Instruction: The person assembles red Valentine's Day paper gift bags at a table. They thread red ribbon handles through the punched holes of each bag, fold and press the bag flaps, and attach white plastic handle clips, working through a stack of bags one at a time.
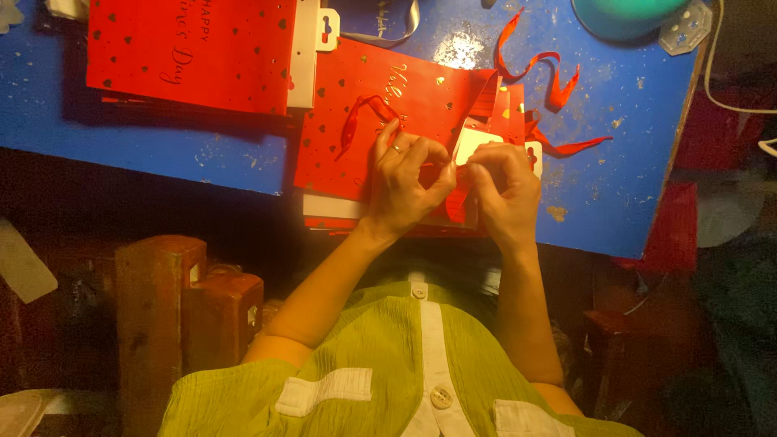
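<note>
— So, what are the hands doing?

— Both are meeting over a red bag (380, 121) that is lying flat at the near edge of the blue table (631, 162). The left hand (402, 182) is resting on the bag, its fingers (387, 137) curling loosely, thumb and forefinger pinching toward the right hand. A ring is showing on one finger.

— And the right?

— The right hand (506, 190) is sitting just beside it, fingers bent and closed, knuckles up. Between the two hands a red ribbon (456, 198) is showing, pinched at the fingertips of both; how tightly each is gripping cannot be told.

— Where is the bag against the fingers?

— It is lying under and beyond them, mostly to the left of the pinch. A white tag (477, 142) is peeking out just above the right hand.

— Anything else around?

— A second bag (190, 53) is lying farther back on the left, a loose ribbon (546, 77) is curling on the table beyond the right hand, and a teal bowl (623, 14) is sitting at the far edge.
</note>
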